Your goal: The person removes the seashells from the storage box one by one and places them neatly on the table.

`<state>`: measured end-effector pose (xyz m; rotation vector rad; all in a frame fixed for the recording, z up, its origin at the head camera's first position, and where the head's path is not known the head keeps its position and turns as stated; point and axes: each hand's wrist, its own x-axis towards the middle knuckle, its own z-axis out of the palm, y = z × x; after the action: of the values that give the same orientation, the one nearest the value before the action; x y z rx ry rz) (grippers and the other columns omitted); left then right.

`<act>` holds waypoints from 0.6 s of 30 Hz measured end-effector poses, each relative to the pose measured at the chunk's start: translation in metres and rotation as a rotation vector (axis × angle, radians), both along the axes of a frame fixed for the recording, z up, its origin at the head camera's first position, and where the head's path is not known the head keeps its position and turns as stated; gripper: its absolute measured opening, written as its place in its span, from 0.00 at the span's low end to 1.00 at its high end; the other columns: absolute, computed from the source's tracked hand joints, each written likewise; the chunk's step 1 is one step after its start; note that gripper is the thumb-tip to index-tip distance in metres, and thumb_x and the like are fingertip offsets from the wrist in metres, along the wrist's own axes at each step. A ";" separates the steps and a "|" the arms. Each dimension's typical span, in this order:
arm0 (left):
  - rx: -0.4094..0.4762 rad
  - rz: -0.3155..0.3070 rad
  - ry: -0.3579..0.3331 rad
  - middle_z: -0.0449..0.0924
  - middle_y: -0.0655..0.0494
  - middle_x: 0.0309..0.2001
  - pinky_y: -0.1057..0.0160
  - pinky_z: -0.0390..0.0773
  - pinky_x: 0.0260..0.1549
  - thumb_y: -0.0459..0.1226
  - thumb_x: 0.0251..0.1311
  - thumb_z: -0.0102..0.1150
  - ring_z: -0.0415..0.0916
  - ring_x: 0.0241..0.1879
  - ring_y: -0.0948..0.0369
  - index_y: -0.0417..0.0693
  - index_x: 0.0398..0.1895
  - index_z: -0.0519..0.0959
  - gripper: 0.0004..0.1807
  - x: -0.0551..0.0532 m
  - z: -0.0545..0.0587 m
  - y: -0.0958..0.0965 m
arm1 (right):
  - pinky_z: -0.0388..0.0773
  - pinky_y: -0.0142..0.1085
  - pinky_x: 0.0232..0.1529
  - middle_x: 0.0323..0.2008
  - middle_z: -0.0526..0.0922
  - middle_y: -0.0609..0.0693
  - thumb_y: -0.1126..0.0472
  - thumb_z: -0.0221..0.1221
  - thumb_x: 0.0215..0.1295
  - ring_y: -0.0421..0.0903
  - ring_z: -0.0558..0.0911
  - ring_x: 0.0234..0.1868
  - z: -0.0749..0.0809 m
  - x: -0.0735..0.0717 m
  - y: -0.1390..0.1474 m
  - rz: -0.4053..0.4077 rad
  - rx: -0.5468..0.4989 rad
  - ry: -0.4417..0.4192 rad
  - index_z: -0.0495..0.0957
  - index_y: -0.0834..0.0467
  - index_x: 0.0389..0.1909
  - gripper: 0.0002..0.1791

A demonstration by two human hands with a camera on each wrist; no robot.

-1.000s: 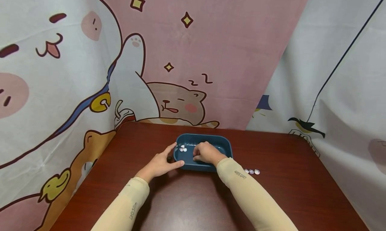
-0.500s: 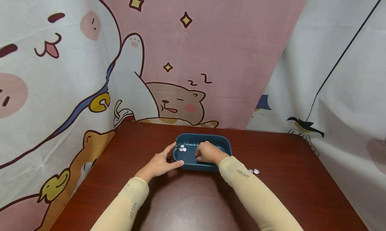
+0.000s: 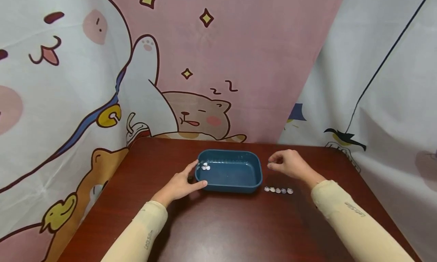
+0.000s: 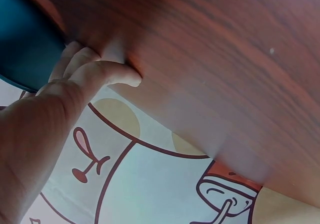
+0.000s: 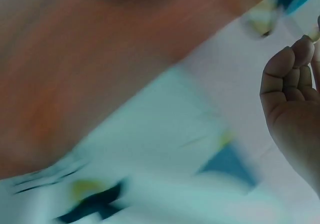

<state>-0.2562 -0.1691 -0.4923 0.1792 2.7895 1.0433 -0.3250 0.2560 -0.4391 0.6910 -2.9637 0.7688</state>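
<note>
A blue rectangular basin (image 3: 228, 188) stands on the table, with a small cluster of white seashells (image 3: 205, 166) inside its left end. My left hand (image 3: 179, 184) rests against the basin's left end, fingers along the far side and thumb at the near rim. To the right of the basin, my right hand (image 3: 290, 163) is raised over the table, thumb and fingertips drawn together. They pinch a small seashell (image 5: 314, 34), of which only a pale sliver shows at the fingertips in the right wrist view. Below that hand, several seashells (image 3: 278, 190) lie in a short row.
The dark red-brown table (image 3: 218, 224) extends toward the viewer and to both sides. A cartoon-printed cloth (image 3: 266, 64) hangs behind it and on both sides.
My right hand has come up out of the basin and moved right, past its rim. The whole row of seashells now shows. My left hand has stayed at the basin.
</note>
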 end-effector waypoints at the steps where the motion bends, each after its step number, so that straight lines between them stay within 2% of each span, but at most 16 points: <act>1: 0.002 -0.001 -0.002 0.77 0.41 0.73 0.30 0.73 0.68 0.67 0.61 0.69 0.74 0.73 0.38 0.65 0.88 0.52 0.57 0.000 0.000 0.000 | 0.83 0.40 0.39 0.38 0.91 0.48 0.55 0.72 0.68 0.42 0.85 0.38 -0.003 0.003 0.019 -0.036 0.002 -0.004 0.90 0.56 0.44 0.10; 4: 0.014 -0.006 -0.016 0.76 0.41 0.74 0.30 0.73 0.69 0.68 0.61 0.68 0.73 0.73 0.39 0.65 0.88 0.51 0.58 0.000 0.000 -0.001 | 0.81 0.36 0.39 0.40 0.91 0.48 0.53 0.72 0.68 0.42 0.83 0.39 -0.019 0.015 0.066 -0.110 0.015 -0.055 0.90 0.56 0.45 0.11; 8: 0.031 -0.007 -0.030 0.75 0.41 0.75 0.31 0.72 0.70 0.67 0.61 0.68 0.74 0.74 0.41 0.65 0.88 0.50 0.58 -0.001 -0.001 -0.003 | 0.79 0.32 0.37 0.41 0.90 0.46 0.51 0.74 0.67 0.39 0.81 0.38 -0.045 0.031 0.100 -0.112 0.025 -0.123 0.90 0.53 0.44 0.12; 13: 0.024 -0.007 -0.029 0.75 0.41 0.75 0.31 0.71 0.71 0.69 0.61 0.67 0.73 0.74 0.41 0.66 0.88 0.50 0.58 -0.001 -0.001 -0.001 | 0.78 0.31 0.36 0.37 0.88 0.42 0.52 0.75 0.65 0.32 0.79 0.35 -0.066 0.042 0.110 -0.056 0.003 -0.147 0.89 0.50 0.41 0.09; 18: 0.019 -0.004 -0.030 0.75 0.41 0.74 0.30 0.71 0.71 0.69 0.61 0.67 0.73 0.74 0.40 0.66 0.88 0.50 0.58 -0.001 0.000 0.001 | 0.77 0.30 0.35 0.33 0.86 0.40 0.55 0.76 0.62 0.29 0.77 0.33 -0.076 0.044 0.109 -0.022 -0.023 -0.130 0.89 0.50 0.39 0.08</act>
<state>-0.2577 -0.1682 -0.4927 0.1704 2.7524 1.0626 -0.2807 0.3648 -0.5147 0.6296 -3.0662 0.8781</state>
